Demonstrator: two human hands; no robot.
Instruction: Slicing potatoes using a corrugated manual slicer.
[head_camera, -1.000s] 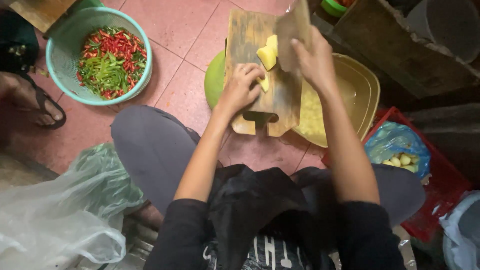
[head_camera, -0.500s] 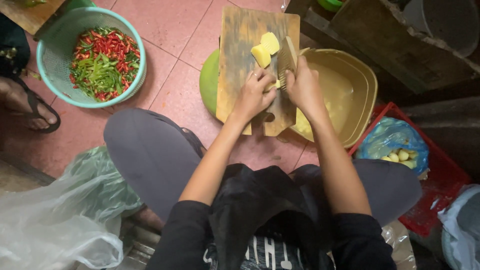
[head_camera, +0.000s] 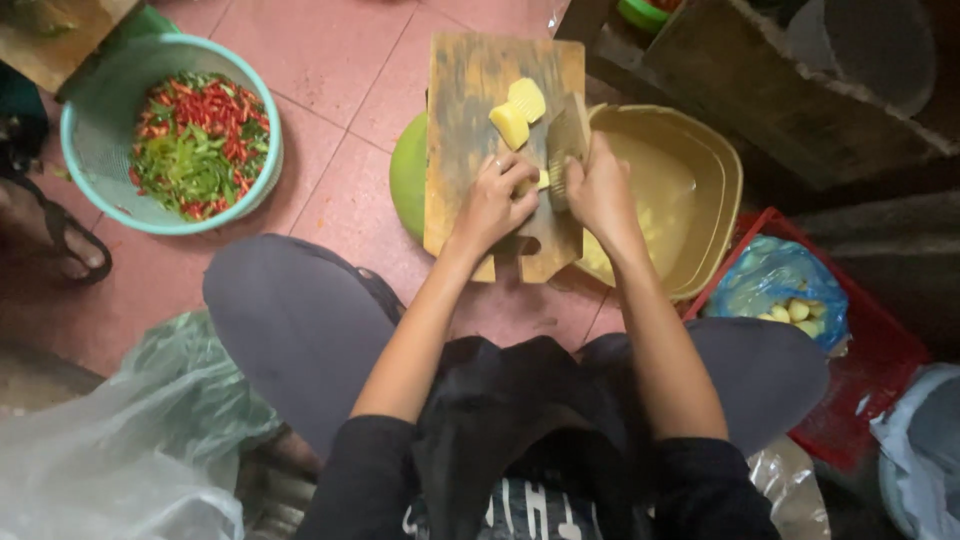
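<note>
My left hand (head_camera: 492, 200) pins a yellow piece (head_camera: 541, 180) on the board (head_camera: 470, 110); my right hand (head_camera: 597, 190) grips the knife (head_camera: 564, 140), blade apparently on it. Two chunks (head_camera: 518, 112) wait uncut (more in the blue bag (head_camera: 790, 295)), so cutting looks partway done.

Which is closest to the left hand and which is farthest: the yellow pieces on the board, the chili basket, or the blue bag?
From the left hand, in the head view:
1. Yellow pieces, just beyond it on the cutting board.
2. Chili basket, far left on the floor.
3. Blue bag, right, in the red crate; close to the basket's distance, slightly farther.
</note>
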